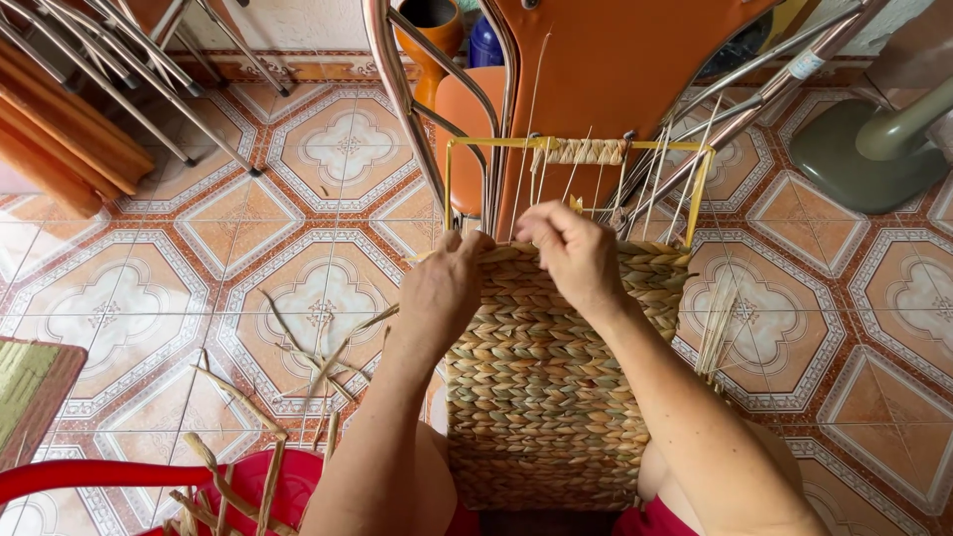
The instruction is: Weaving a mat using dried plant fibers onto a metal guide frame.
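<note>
A floor (149, 288) of patterned orange and cream tiles fills the view, with the legs of an orange chair (606, 69) standing just ahead of the person and a green fan base (864, 149) off to the right.

Against the chair leans a yellow wire frame (452, 184), and on it hangs a woven mat (541, 387) of pale straw braid, its long axis running from the person's lap up and away toward the chair. The finished weave covers the lower part; above it, thin upright strands (655, 184) run to a short braided band (586, 151) on the top bar.

Both hands sit at the upper edge of the weave, side by side and nearly touching. The left hand (442, 288) is curled at the left end of that edge, fingers closed on the top row of braid. The right hand (576, 253) is bent over the middle, fingers pinched down into the weave; what exactly it pinches is hidden beneath it. The unwoven strands lie straight ahead of both hands, nearest the right.

Loose straw stalks (318, 347) lie scattered on the floor to the left.
</note>
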